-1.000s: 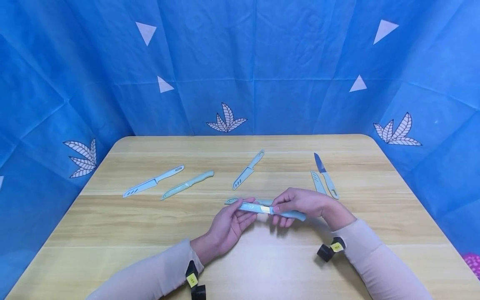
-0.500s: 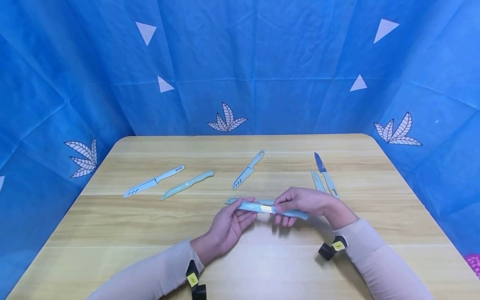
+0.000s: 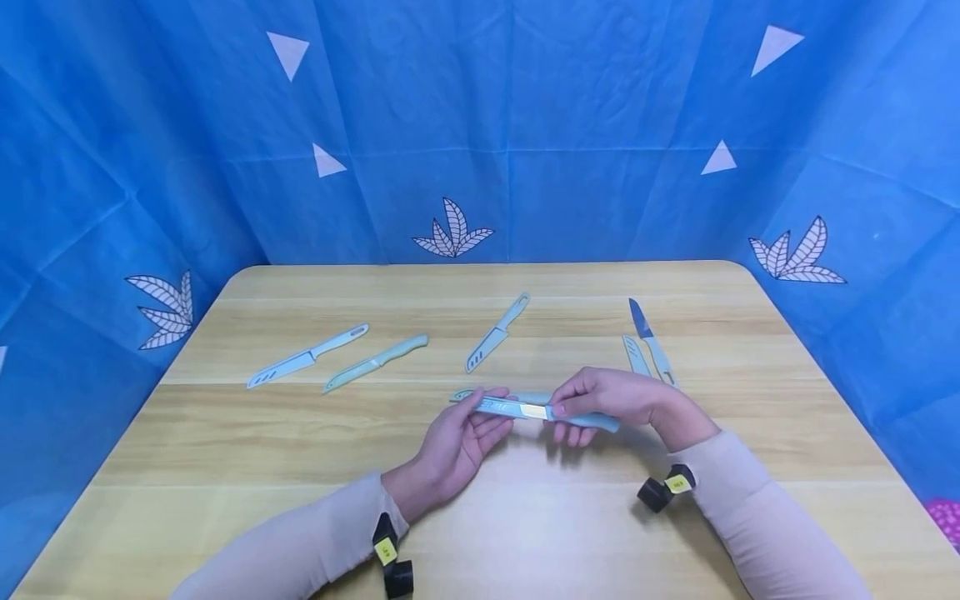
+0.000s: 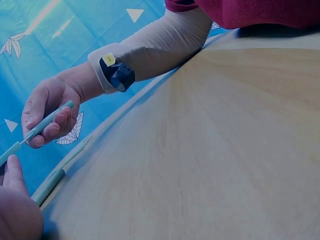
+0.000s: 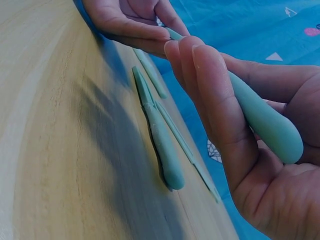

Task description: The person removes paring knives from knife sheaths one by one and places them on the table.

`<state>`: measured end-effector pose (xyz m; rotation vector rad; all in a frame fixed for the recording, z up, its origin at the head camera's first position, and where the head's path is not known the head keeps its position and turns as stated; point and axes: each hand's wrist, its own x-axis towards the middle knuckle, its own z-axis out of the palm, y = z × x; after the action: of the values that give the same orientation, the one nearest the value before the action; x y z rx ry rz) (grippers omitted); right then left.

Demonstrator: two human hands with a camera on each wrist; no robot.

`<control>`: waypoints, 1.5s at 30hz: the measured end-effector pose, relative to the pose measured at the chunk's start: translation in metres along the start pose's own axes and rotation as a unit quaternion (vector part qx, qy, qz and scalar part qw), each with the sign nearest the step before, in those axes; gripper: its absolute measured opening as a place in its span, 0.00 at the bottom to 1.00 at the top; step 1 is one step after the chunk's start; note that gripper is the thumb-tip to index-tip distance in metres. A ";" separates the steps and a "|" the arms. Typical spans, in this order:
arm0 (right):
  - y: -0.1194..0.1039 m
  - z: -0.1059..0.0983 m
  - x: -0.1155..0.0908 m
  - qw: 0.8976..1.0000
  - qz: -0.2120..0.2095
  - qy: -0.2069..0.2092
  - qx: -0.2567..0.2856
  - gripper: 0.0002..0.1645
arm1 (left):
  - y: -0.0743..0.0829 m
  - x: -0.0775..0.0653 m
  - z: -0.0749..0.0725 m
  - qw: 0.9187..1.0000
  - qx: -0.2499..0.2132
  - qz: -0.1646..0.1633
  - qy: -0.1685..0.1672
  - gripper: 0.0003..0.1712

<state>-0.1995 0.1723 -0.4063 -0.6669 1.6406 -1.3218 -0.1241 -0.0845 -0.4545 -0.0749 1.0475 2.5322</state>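
In front of me my right hand (image 3: 611,402) grips the light blue-green handle (image 3: 597,422) of a small knife. My left hand (image 3: 456,454) holds its sheath (image 3: 493,407), thumb on top and fingers beneath. A short bright strip of blade (image 3: 535,412) shows between sheath and handle; the rest of the blade is covered. The right wrist view shows the handle's rounded end (image 5: 275,132) in the right palm. Behind the held knife, another blue-green knife (image 3: 532,397) lies on the table, partly hidden by it and the hands.
Sheathed knives lie farther back: a pale blue one (image 3: 307,358), a greenish one (image 3: 375,364) and another blue one (image 3: 497,335). At right, a bare-bladed knife (image 3: 651,337) lies beside a loose sheath (image 3: 634,355). A blue curtain (image 3: 570,125) hangs around the wooden table (image 3: 300,467).
My right hand has shifted slightly to the right with the handle, and the strip of bare blade has grown a little longer. The left hand has stayed nearly still.
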 end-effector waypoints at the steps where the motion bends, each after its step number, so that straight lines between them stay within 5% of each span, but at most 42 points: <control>1: 0.000 0.000 0.000 1.000 0.000 0.000 0.000 0.22 | 0.000 0.000 0.000 1.000 0.000 0.000 0.001 0.28; 45: 0.000 -0.010 -0.018 1.000 -0.002 0.011 -0.023 0.22 | 0.010 -0.001 0.003 1.000 0.005 0.015 0.013 0.26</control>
<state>-0.2002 0.1926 -0.4005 -0.6864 1.6939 -1.3024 -0.1267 -0.0893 -0.4449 -0.0910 1.0802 2.5594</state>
